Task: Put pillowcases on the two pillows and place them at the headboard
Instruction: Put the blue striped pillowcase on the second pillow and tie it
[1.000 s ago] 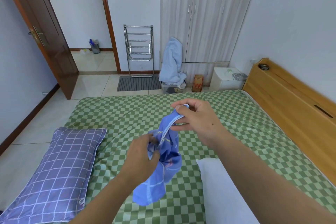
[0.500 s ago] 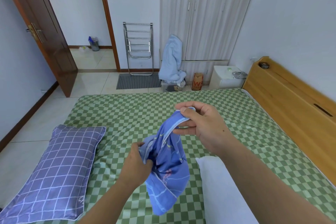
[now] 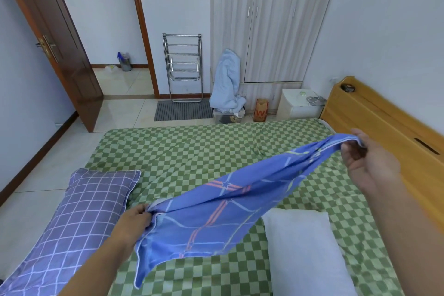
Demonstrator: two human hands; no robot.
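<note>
The blue pillowcase (image 3: pixel 216 209) hangs stretched above the bed (image 3: pixel 192 151), pulled out between both hands. The left hand (image 3: pixel 134 221) pinches one bunched corner low and near the body, just beside the checked pillow (image 3: pixel 72 223); the right hand (image 3: pixel 370 163) grips the opposite corner up high, close to the wooden headboard (image 3: pixel 384 122). A loose flap of the case droops down toward the sheet at the near edge. Under the cloth's right half lies the bare white pillow (image 3: pixel 302 247), on the bed and apart from the case. The checked pillow sits at the bed's left edge, slightly overhanging the tiled floor (image 3: pixel 48 170). The middle and far side of the green chequered sheet lie open, with a few wrinkles. Beyond the bed: a grey mat (image 3: pixel 182 108), a metal rack (image 3: pixel 182 67) against the wall, pale blue cloth (image 3: pixel 225 79) heaped on a box by the wardrobe (image 3: pixel 269 19), a white nightstand (image 3: pixel 298 103), and the brown door (image 3: pixel 62 43) standing open.
</note>
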